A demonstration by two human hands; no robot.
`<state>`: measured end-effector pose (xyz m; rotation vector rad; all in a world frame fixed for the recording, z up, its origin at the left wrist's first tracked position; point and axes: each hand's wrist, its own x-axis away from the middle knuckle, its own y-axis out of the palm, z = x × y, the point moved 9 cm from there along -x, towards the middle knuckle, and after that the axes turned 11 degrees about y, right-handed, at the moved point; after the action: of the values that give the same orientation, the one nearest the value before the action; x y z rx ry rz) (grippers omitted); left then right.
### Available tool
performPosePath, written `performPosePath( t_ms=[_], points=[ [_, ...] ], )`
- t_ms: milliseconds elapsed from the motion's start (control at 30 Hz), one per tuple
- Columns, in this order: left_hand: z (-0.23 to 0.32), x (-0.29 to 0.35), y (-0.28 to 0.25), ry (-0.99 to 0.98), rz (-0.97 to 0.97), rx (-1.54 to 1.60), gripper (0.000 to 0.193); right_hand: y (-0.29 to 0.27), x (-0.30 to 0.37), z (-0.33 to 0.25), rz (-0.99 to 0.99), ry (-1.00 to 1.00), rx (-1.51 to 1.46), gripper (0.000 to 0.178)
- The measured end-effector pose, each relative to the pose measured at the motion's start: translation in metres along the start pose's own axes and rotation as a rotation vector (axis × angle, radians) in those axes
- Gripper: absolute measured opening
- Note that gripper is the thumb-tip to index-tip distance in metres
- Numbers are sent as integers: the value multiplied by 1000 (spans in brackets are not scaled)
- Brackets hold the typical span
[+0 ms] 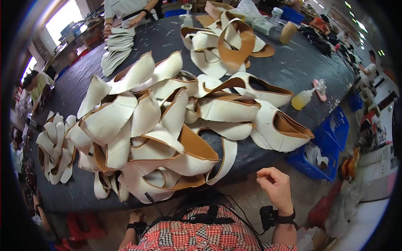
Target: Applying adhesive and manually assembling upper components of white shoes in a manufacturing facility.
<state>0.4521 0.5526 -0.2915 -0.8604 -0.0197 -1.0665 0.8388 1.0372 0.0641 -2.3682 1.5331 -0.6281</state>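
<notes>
A big heap of white shoe uppers point(111, 115) with tan lining covers the near middle of the black table point(251, 167). My right hand point(274, 184) is held off the table's near edge, to the right of the heap. Its fingers are curled in, and nothing shows in them. Low beside my body, my left hand point(136, 216) is below the near table edge; its fingers are too dark and hidden to make out. A single white upper strip point(224, 161) curves down the heap's right side toward the near edge.
A smaller pile of uppers point(54, 146) lies left, a tan and white pile point(234, 46) far. A bottle of yellow liquid point(302, 99) stands right. Blue crates point(312, 161) sit beside the table. Across it, a person's hand point(136, 19) is by stacked white pieces point(117, 48).
</notes>
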Motion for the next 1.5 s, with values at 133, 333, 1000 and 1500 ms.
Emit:
performPosePath(
  t_ms=[133, 333, 1000, 1500],
  points=[
    [-28, 4, 14, -470, 47, 284, 30, -39, -16, 18, 95, 80, -102, 12],
    [21, 29, 36, -484, 309, 673, 23, -127, -21, 34, 261, 115, -142, 7],
    [407, 43, 55, -111, 195, -280, 40, -198, -143, 95, -161, -132, 372, 56],
    [547, 14, -25, 519, 326, -420, 38, -188, -134, 104, 125, 59, 485, 47]
  ],
)
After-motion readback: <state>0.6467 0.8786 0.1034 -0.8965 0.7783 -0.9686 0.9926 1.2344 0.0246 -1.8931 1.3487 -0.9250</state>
